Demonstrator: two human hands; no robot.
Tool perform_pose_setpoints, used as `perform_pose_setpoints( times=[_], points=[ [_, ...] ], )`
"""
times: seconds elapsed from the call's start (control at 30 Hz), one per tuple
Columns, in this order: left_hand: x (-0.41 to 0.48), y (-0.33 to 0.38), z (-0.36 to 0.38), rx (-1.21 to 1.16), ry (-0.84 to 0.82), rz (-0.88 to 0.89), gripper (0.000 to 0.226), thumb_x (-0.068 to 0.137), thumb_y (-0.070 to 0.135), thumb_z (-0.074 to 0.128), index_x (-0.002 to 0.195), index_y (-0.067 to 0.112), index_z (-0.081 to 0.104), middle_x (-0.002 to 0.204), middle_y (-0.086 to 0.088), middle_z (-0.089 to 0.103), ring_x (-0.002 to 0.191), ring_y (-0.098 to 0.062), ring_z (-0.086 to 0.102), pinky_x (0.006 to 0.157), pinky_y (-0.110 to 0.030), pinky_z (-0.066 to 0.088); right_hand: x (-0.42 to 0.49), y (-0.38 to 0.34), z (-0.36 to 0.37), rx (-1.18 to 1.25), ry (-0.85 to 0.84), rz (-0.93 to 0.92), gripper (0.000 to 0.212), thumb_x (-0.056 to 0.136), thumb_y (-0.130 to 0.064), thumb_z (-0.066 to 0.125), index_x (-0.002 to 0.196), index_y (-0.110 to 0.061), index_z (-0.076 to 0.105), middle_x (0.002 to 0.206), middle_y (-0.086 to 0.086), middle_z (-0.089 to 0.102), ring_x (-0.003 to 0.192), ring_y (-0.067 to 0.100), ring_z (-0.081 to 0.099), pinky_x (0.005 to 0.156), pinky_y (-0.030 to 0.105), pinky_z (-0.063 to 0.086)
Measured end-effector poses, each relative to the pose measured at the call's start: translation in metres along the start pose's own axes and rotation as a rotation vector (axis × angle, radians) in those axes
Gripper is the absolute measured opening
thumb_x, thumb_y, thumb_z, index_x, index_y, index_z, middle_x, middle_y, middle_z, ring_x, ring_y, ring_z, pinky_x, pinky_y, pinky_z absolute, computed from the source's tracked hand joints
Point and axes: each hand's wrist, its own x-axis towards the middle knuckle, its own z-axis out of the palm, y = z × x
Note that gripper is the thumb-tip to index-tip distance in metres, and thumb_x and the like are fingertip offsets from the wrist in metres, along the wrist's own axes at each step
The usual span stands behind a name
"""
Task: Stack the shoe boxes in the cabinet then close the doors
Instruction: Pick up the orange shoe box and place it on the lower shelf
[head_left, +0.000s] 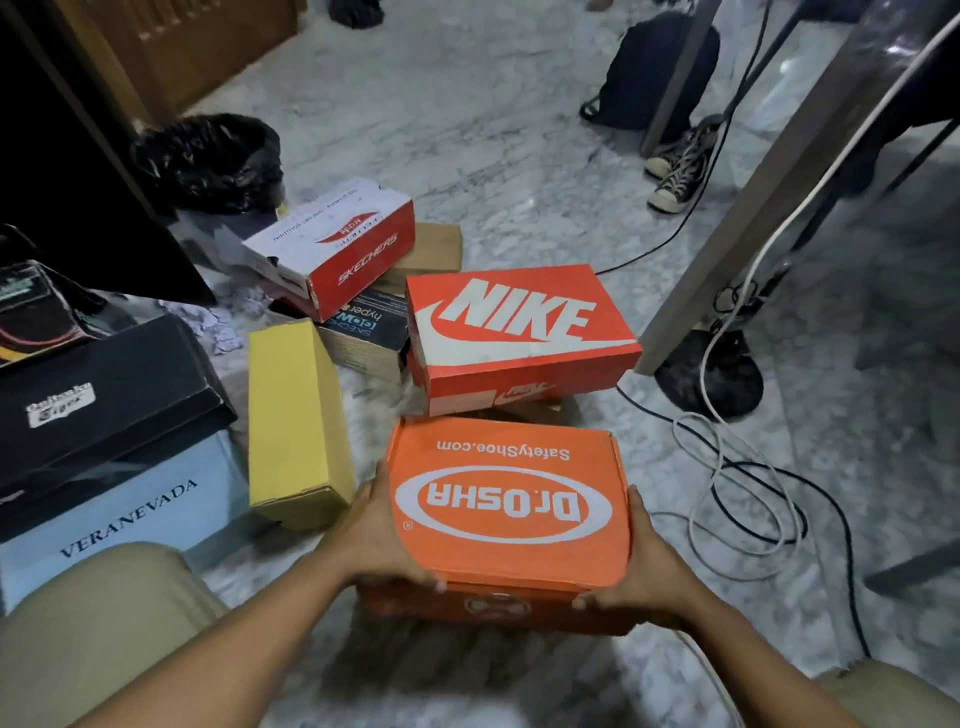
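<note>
Both the left hand (379, 535) and right hand (636, 566) clasp the orange Dr.Osha box (506, 499), whose loose lid could slip open if tilted

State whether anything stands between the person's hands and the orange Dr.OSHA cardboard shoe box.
Nothing does. The left hand and right hand already grip opposite sides of the orange Dr.OSHA cardboard shoe box. The cabinet is not clearly in view.
</note>
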Motion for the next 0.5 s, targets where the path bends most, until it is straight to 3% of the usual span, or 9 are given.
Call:
perform_pose_setpoints(
  times=[0.07, 0.2, 0.33, 0.5],
  points=[
    [-0.013, 0.017, -0.022, 0.037, -0.001, -0.013, 0.166, 0.013, 0.080, 0.086, 0.150, 0.035, 0.003, 0.149, 0.011, 0.033, 0.143, -0.017, 0.032, 0.117, -0.048, 0.035, -0.009, -0.022, -0.005, -0.003, -0.019, -0.010, 0.133, 0.048, -0.035, 0.101, 0.130, -0.061, 0.001, 0.128, -0.019, 0.054, 0.114, -0.004, 0.060, 0.078, 0.004, 0.048],
    [-0.041, 0.046, -0.076, 0.104, 0.053, -0.058, 0.178, 0.010, 0.083, 0.082, 0.154, 0.031, -0.009, 0.159, 0.007, 0.025, 0.149, -0.018, 0.023, 0.120, -0.048, 0.030, -0.018, -0.068, -0.011, 0.008, -0.015, -0.085, 0.139, 0.043, -0.035, 0.103, 0.146, -0.045, 0.010, 0.128, -0.017, 0.061, 0.109, -0.011, 0.061, 0.079, 0.010, 0.052],
    [-0.085, 0.061, -0.146, 0.102, 0.162, -0.030, 0.169, 0.013, 0.078, 0.086, 0.151, 0.037, -0.004, 0.148, 0.013, 0.040, 0.141, -0.014, 0.035, 0.117, -0.047, 0.035, -0.009, -0.136, -0.004, -0.045, -0.024, -0.194, 0.150, 0.038, -0.042, 0.102, 0.149, -0.049, 0.002, 0.128, -0.027, 0.055, 0.111, -0.014, 0.058, 0.078, 0.007, 0.050],
    [-0.140, 0.051, -0.240, 0.063, 0.408, -0.036, 0.165, 0.012, 0.075, 0.088, 0.150, 0.047, 0.001, 0.145, 0.017, 0.045, 0.136, -0.015, 0.042, 0.112, -0.051, 0.041, 0.027, -0.249, 0.025, -0.117, -0.034, -0.411, 0.138, 0.047, -0.024, 0.101, 0.133, -0.063, 0.000, 0.119, -0.035, 0.042, 0.097, -0.028, 0.051, 0.064, 0.000, 0.046]
  ],
)
